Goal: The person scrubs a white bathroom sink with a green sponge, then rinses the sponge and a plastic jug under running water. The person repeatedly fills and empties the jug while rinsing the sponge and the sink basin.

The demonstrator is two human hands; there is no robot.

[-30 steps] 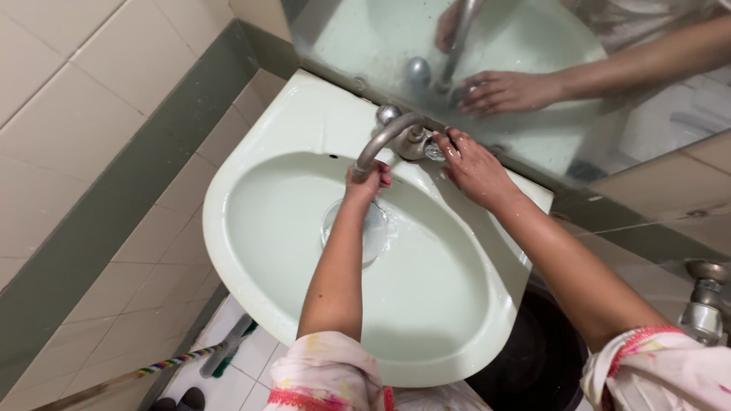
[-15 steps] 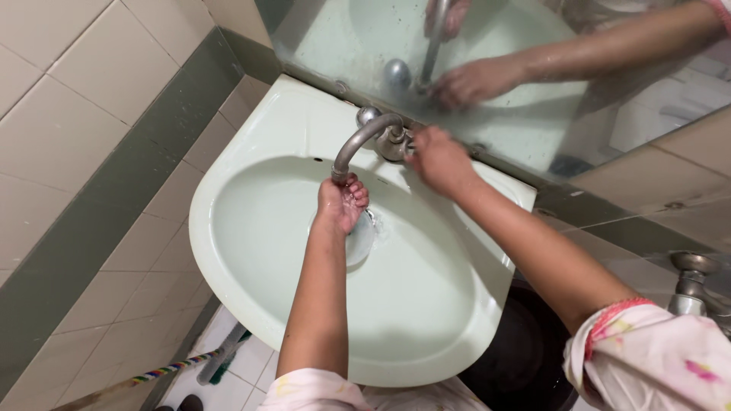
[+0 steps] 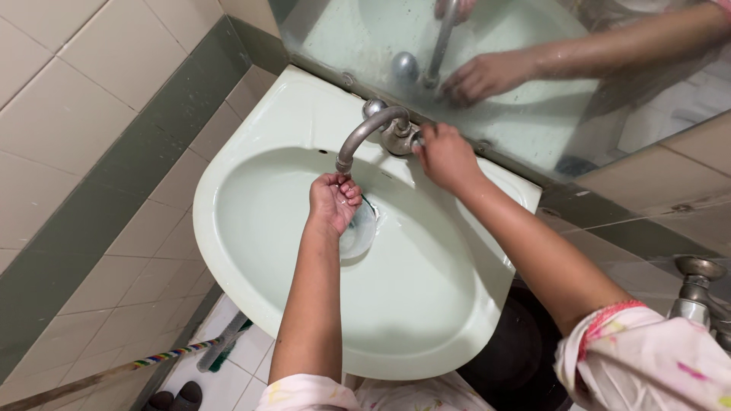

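Note:
A pale green wash basin [image 3: 259, 122] is fixed in a tiled corner, with a curved metal tap spout [image 3: 367, 128] over its bowl. My left hand [image 3: 333, 199] is palm up right under the spout's mouth, fingers curled in, and I see nothing in it. My right hand [image 3: 445, 156] is closed around the tap handle [image 3: 416, 140] at the base of the spout. The drain [image 3: 361, 230] lies just beyond my left hand, wet and glistening. Both forearms reach over the bowl from patterned pink-and-white sleeves.
A mirror [image 3: 548, 99] behind the basin reflects both hands. A second metal tap [image 3: 697, 293] sticks out of the wall at right. A dark bucket [image 3: 518, 358] stands under the basin's right side. A stick with coloured stripes [image 3: 152, 361] and dark slippers [image 3: 175, 397] lie on the floor at left.
My right hand went from lying beside the tap to closing on its handle. My left hand dropped slightly below the spout and curled its fingers in.

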